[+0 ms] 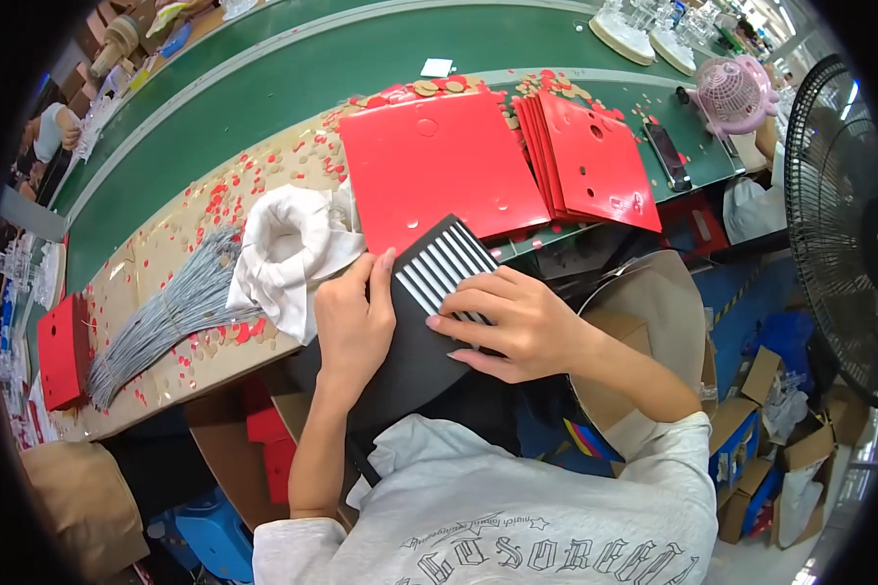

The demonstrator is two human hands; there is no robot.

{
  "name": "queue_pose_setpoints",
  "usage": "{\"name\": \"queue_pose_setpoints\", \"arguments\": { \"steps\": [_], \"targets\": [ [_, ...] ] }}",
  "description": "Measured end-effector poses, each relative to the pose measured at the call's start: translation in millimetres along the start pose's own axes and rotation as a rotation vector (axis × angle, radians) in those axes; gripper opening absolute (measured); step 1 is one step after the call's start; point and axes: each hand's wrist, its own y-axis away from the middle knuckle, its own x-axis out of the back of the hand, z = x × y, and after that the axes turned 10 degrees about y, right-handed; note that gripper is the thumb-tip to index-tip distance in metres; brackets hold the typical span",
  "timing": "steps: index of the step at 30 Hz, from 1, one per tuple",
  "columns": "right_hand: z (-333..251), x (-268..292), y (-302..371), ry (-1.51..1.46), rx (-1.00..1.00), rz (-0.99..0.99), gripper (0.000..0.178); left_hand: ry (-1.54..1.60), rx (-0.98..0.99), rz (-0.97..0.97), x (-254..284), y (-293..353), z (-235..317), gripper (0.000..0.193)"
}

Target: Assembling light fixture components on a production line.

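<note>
A black panel with a row of white stripes (446, 265) lies tilted over my lap, at the front edge of the big red sheet. My right hand (522, 327) is closed on the panel's lower right part, its fingertips over the stripe ends and its thumb below. Beside the panel's left edge, my left hand (354, 310) is closed with thumb and forefinger together; what they pinch, if anything, is too small to make out. The red sheet (429, 161) lies flat on the bench just beyond my hands. Several folded red pieces with punched holes (600, 166) stand fanned to its right.
A bundle of grey wires (171, 317), a rumpled white cloth (288, 249) and a red box (62, 351) are on the left. Small red and tan discs litter the brown paper (220, 190). At right are a phone (667, 156), a pink fan (731, 95) and a large black fan (843, 234).
</note>
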Motion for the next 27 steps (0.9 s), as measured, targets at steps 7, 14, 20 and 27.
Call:
{"name": "queue_pose_setpoints", "arguments": {
  "steps": [7,14,20,27],
  "targets": [
    [-4,-17,16,-0.219,-0.173,0.101,0.017,0.038,-0.012,0.064,3,3,3,0.025],
    [-7,-21,13,-0.359,-0.271,0.066,0.021,0.064,-0.028,0.074,5,7,-5,0.027],
    [-7,-26,18,-0.282,-0.255,0.051,0.017,0.086,0.010,0.026,5,8,-9,0.025],
    [21,18,-29,-0.528,-0.442,0.042,0.010,-0.157,-0.131,0.012,2,7,-19,0.023]
  ]
}}
